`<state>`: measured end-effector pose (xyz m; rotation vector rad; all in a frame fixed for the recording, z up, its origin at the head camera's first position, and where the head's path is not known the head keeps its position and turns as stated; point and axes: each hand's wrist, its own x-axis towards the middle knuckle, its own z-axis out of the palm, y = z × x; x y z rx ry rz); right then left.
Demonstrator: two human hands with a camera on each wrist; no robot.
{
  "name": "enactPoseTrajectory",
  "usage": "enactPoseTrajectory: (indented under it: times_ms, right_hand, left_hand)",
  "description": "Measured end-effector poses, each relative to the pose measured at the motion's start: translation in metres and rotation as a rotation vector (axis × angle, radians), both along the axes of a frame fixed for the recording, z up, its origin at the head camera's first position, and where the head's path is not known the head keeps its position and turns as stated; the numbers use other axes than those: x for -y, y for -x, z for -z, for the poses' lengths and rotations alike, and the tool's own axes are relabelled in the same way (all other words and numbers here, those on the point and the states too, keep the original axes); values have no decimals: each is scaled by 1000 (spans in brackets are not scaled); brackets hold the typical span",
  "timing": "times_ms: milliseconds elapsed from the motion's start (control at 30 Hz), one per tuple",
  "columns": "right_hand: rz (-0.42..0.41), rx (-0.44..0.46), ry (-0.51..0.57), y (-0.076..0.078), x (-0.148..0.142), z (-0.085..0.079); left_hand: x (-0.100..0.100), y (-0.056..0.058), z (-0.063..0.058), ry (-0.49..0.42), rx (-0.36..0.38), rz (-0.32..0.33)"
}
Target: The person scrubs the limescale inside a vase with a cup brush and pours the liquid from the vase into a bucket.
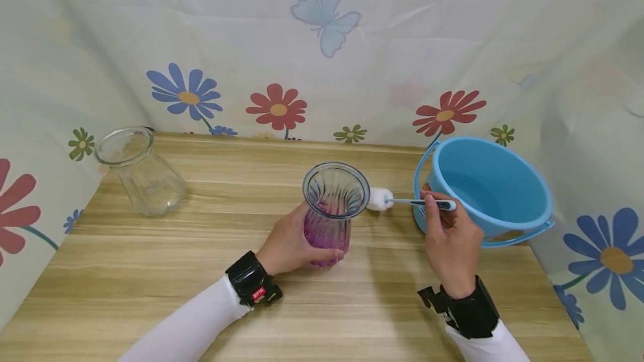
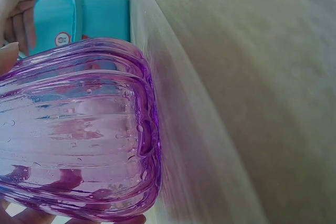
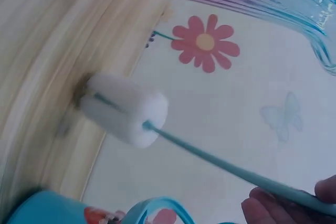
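A ribbed glass vase (image 1: 334,200), purple at the base and bluish at the flared rim, stands in the middle of the table. My left hand (image 1: 297,242) wraps round its lower body; the left wrist view shows fingers curled under the purple glass (image 2: 79,129), which has droplets on it. My right hand (image 1: 450,236) pinches the blue handle of a sponge bottle brush (image 1: 379,200). Its white sponge head (image 3: 126,109) points left, beside the vase and outside it. In the right wrist view the thin stem (image 3: 210,158) runs from the sponge to my fingers.
A blue bucket (image 1: 540,186) with a raised handle stands at the right, just beyond my right hand. At the far left is a clear glass jar (image 1: 151,183). The wood-grain table (image 1: 241,172) ends at a flower-printed curtain (image 1: 226,32) behind and on both sides.
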<state>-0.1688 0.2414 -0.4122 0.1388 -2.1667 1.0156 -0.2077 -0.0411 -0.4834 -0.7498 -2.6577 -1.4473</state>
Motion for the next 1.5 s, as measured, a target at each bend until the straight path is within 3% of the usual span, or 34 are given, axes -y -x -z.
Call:
enactPoseTrajectory:
  times_ms: [333,400,500,667,800,1000,1200,1500]
  right_hand:
    - [-236,-99,180,11,9,-14]
    - [-314,-110,249,14,10,-17]
    - [-457,-124,390,18,12,-24]
    - [-717,-160,720,22,17,-38]
    - [-852,-206,889,21,20,-52]
    - [-965,-203,986,20,19,-72]
    - [-999,-238,1067,19,22,-100]
    - [-1089,-419,1285,20,29,-157]
  left_hand:
    - [0,1,2,-7,0,-8]
    - [1,2,2,-13,1,-1]
    - [1,2,2,-22,5,6]
    - [1,2,2,-24,4,7]
    - [0,1,1,-22,10,7]
    - [1,1,2,-20,10,2]
    - [1,2,2,-11,1,1]
    - [1,2,2,-14,-10,0]
